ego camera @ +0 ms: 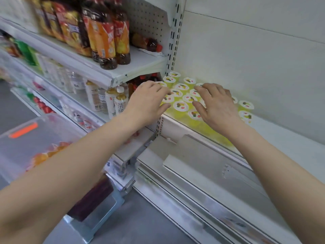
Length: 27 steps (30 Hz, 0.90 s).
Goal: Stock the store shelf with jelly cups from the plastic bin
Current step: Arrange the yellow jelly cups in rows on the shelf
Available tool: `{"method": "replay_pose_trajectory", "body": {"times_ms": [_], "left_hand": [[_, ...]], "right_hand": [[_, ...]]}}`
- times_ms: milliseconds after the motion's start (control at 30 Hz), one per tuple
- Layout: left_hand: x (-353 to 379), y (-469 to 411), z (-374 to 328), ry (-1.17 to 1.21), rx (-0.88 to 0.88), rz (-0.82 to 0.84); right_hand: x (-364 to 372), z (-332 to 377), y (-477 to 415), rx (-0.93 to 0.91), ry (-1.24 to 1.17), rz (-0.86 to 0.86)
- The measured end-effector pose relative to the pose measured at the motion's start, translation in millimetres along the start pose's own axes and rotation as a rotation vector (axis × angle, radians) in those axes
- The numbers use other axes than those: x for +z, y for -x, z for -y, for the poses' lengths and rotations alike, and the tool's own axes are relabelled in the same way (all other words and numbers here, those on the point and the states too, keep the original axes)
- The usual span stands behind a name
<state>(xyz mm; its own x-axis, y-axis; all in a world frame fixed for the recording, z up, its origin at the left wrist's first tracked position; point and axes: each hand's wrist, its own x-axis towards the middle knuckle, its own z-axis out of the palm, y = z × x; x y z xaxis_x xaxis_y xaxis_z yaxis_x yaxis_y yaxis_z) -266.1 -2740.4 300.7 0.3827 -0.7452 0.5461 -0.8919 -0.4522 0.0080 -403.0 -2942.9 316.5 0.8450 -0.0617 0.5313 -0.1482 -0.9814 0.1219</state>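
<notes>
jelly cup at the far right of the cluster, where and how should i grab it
Likely pinch the jelly cup by its round wall just under the lid, coming down from the right: it stands upright, lid up, with bare shelf on its right and other cups close on its left and front.

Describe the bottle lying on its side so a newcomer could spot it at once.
Look at the upper shelf of the left rack, where tall bottles with orange labels stand. Behind them, by the slotted white post, is a dark bottle with a red cap. It alone lies on its side; its neighbours stand upright.
</notes>
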Motion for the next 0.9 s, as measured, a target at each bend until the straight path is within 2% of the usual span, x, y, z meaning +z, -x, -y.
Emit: {"method": "replay_pose_trajectory", "body": {"times_ms": [233,400,533,600,733,900], "left_hand": [[-32,88,132,-0.069,-0.147,0.068],[-41,176,214,-0.099,-0.294,0.115],[-34,253,254,-0.072,-0.462,0.193],[-26,289,265,-0.05,-0.564,0.259],[0,350,281,0.053,-0.739,0.438],[23,391,278,0.033,-0.771,0.537]], "right_hand": [[50,138,-54,-0.17,-0.101,-0.027],[102,236,-69,-0.274,-0.198,0.042],[144,299,-65,-0.316,-0.302,0.096],[165,323,-61,-0.362,-0.348,0.18],[207,356,-53,-0.472,-0.361,0.458],[257,378,-54,-0.574,-0.275,0.865]]}}
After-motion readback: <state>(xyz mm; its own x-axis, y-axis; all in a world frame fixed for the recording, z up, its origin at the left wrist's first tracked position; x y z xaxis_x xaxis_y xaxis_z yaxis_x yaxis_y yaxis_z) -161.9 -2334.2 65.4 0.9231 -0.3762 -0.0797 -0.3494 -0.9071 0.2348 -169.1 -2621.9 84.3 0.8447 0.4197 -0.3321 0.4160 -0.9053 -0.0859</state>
